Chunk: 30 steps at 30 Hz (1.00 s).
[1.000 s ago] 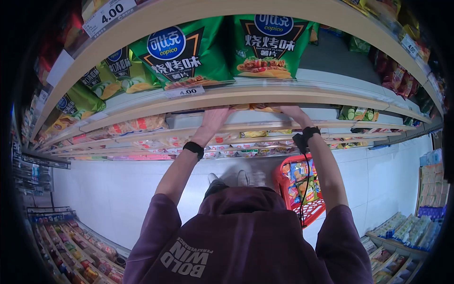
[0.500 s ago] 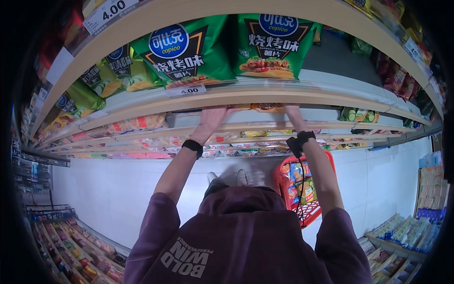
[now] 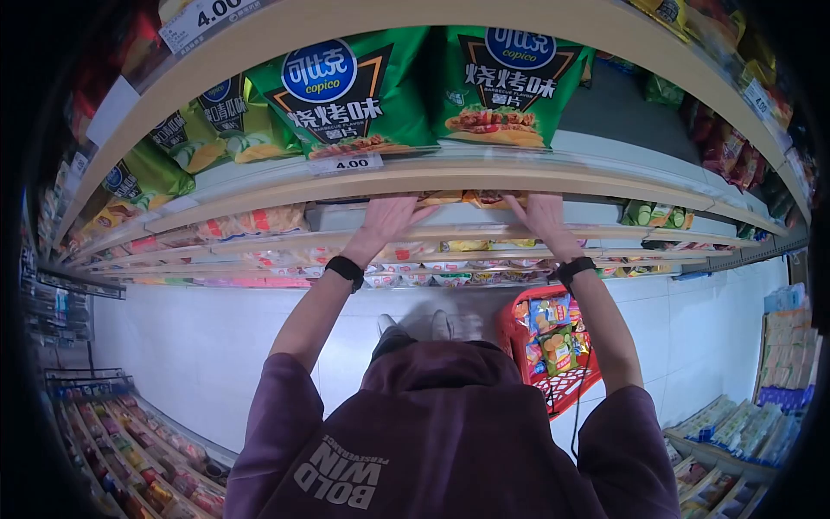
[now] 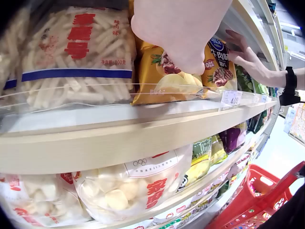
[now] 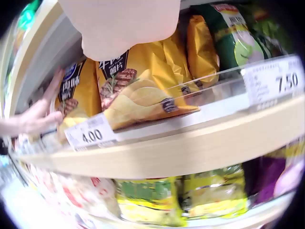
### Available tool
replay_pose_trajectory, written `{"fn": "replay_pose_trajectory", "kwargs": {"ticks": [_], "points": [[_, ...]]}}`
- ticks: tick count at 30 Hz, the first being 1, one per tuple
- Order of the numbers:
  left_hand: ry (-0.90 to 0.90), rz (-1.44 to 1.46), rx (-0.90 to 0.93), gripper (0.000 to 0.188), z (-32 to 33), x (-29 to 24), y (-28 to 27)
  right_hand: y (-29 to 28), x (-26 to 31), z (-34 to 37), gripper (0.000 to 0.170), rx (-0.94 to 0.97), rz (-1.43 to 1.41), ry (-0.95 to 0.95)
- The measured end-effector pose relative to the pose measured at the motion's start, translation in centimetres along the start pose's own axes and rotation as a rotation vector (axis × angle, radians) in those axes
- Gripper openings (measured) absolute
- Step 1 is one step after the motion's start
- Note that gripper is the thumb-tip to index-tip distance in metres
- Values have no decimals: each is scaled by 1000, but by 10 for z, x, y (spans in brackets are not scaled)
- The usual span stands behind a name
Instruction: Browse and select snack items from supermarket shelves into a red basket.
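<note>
Two yellow chip bags stand side by side on a shelf, one (image 4: 164,83) beneath my left hand (image 4: 183,31) and one (image 4: 219,71) beside my right hand (image 4: 250,62). From the right wrist view, my left hand (image 5: 38,117) lies with straight fingers against the side of one yellow bag (image 5: 83,88). My right hand (image 5: 121,26) covers the top of the other (image 5: 138,86). In the head view the left hand (image 3: 389,221) and right hand (image 3: 545,221) flank the bags (image 3: 467,198), fingers extended, partly under the shelf above.
Green chip bags (image 3: 350,99) stand on the shelf above. Clear bags of pale snack sticks (image 4: 81,57) are left of the yellow ones, a green bag (image 5: 236,36) to their right. A red basket (image 3: 566,396) holding several snack packs sits on the floor at the right.
My right hand has shifted a little to the right and its fingers are now spread with the thumb side showing. The left hand has turned slightly, fingers pointing more toward the bags.
</note>
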State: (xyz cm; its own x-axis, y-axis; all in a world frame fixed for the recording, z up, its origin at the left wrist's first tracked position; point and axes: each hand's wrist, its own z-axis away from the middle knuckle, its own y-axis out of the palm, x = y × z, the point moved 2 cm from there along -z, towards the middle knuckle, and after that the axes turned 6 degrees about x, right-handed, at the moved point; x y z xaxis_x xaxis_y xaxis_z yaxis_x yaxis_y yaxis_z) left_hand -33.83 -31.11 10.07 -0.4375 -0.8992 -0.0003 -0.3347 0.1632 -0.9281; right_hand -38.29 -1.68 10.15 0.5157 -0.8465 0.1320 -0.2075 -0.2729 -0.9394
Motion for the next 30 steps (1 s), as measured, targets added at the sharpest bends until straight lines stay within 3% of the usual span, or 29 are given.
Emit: {"fn": "replay_pose_trajectory", "kwargs": {"ticks": [3, 6, 8, 13, 17, 20, 23, 30], "points": [[-26, -101, 53, 57, 0, 10, 14, -10, 2, -5, 50, 159, 89, -202], [151, -295, -232, 69, 6, 27, 31, 4, -14, -12, 55, 253, 165, -312], [163, -399, -271, 74, 10, 27, 32, 13, -17, -17, 57, 359, 166, -312], [148, -370, -258, 78, 5, 31, 42, 32, -14, -21, 60, 263, 130, -310], [130, -312, -114, 82, 1, 38, 57, 47, -25, -9, 59, 3, 55, -455], [63, -265, -9, 82, -2, 38, 61, 62, -34, -10, 59, 78, 36, -402], [22, -233, 88, 79, -5, 33, 47, 37, -10, -21, 59, 263, 205, -276], [-82, -141, 262, 73, -9, 28, 41, 52, -16, -28, 62, 362, 89, -198]]}}
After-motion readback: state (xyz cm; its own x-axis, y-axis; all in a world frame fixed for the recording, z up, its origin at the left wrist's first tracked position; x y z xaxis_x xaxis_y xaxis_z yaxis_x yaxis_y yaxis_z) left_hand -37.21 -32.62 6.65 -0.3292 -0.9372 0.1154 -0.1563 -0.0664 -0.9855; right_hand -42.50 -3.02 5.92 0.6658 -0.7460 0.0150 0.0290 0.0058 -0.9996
